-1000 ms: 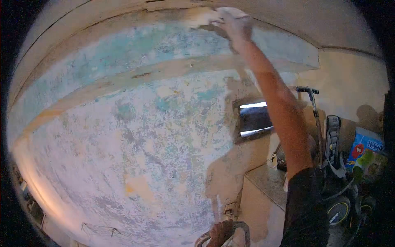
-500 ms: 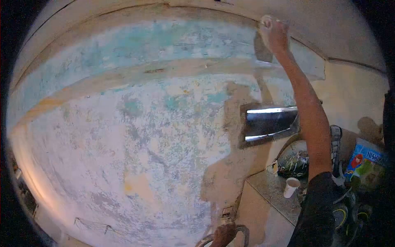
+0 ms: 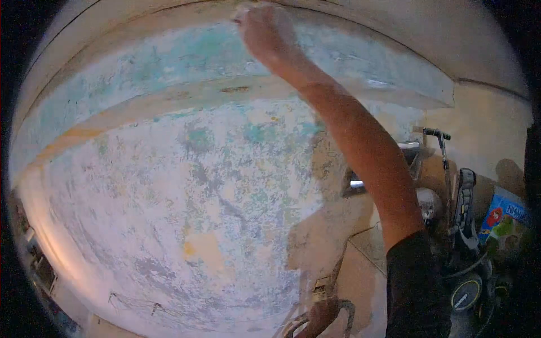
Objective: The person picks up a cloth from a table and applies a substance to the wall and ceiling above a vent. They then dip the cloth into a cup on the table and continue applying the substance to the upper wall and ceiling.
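Observation:
My right hand is raised high against the upper wall, where turquoise paint shows in patches. Its fingers are closed around something pale, too blurred to identify. At the bottom edge, my left hand is closed on a curved rail, which is partly cut off by the frame. The wide lower wall has mottled white and grey paint with worn patches. Between the two painted areas runs a bare, brownish ledge.
My right arm partly covers a wall opening. On the right are a black machine, an upright handle and a blue printed bag. A ceiling edge runs above. Thin wires stick out low on the left.
My right hand has swept left along the top of the wall, and the arm now covers much of the wall opening. My left hand stays on the rail; the view has shifted slightly.

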### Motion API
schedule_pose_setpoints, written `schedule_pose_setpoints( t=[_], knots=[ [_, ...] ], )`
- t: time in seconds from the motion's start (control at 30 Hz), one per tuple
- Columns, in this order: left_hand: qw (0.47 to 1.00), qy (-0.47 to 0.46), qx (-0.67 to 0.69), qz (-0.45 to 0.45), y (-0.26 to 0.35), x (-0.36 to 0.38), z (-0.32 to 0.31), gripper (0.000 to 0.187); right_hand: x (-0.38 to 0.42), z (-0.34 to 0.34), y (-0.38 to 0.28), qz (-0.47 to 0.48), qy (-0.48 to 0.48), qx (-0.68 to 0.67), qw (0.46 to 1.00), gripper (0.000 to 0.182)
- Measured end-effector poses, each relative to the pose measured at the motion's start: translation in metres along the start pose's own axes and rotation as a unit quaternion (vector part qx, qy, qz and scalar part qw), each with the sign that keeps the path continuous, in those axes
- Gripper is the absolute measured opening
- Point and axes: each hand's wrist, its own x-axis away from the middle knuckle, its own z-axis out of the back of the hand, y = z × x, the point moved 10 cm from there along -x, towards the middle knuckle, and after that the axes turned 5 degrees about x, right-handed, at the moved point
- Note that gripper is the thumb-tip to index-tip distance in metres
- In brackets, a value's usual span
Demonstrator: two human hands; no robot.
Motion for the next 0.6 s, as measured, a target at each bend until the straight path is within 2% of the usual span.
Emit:
schedule_pose_setpoints(
  t=[0.03,0.07,0.1,0.13,0.17,0.23,0.27,0.33,0.37,0.4,0.43,0.47,0.5,0.57,0.6],
  knots=[
    [0.999,-0.030,0.010,0.008,0.000,-0.001,-0.001,0.024,-0.001,0.008,-0.010,0.015,0.021,-0.061,0.998,0.014],
    [0.999,-0.051,0.015,0.012,0.000,-0.001,0.000,0.024,-0.005,0.002,-0.015,0.012,0.020,-0.060,0.998,0.014],
    [0.997,-0.069,0.020,0.016,0.001,-0.001,0.001,0.024,-0.006,0.018,-0.017,0.016,0.142,-0.141,0.980,0.015],
    [0.996,-0.084,0.023,0.021,0.001,-0.002,0.001,0.023,0.002,0.032,-0.013,0.021,0.261,-0.220,0.940,0.016],
    [0.994,-0.100,0.028,0.027,0.001,-0.003,0.002,0.023,0.000,0.035,-0.015,0.017,0.260,-0.219,0.940,0.016],
    [0.989,-0.136,0.037,0.041,0.000,-0.004,0.004,0.022,-0.010,0.017,0.007,-0.097,0.156,-0.305,0.934,0.016],
    [0.986,-0.152,0.042,0.048,0.000,-0.005,0.005,0.022,-0.005,0.022,0.016,-0.098,0.157,-0.303,0.935,0.016],
    [0.983,-0.166,0.055,0.062,-0.001,-0.006,0.007,0.022,0.002,0.027,0.008,0.048,0.054,-0.076,0.994,0.012],
    [0.983,-0.156,0.071,0.066,-0.002,-0.009,0.010,0.021,0.012,0.028,0.026,0.046,0.055,-0.072,0.995,0.012],
    [0.984,-0.118,0.112,0.076,-0.006,-0.011,0.014,0.022,0.026,0.014,0.057,-0.012,0.016,-0.225,0.974,0.016],
    [0.984,-0.122,0.109,0.071,-0.003,-0.014,0.016,0.022,0.042,-0.001,0.086,-0.070,-0.022,-0.372,0.925,0.026],
    [0.978,-0.174,0.075,0.083,-0.002,-0.015,0.013,0.023,0.056,0.001,0.104,-0.071,-0.019,-0.366,0.928,0.026],
    [0.969,-0.225,0.040,0.095,-0.002,-0.013,0.008,0.023,0.070,0.009,0.123,-0.078,0.007,-0.413,0.908,0.024],
    [0.971,-0.216,0.032,0.094,0.001,-0.015,0.013,0.023,0.096,0.027,0.163,-0.088,0.034,-0.453,0.886,0.023],
    [0.974,-0.203,0.028,0.098,0.001,-0.016,0.016,0.023,0.114,0.021,0.194,-0.182,0.012,-0.510,0.841,0.021]
  ],
)
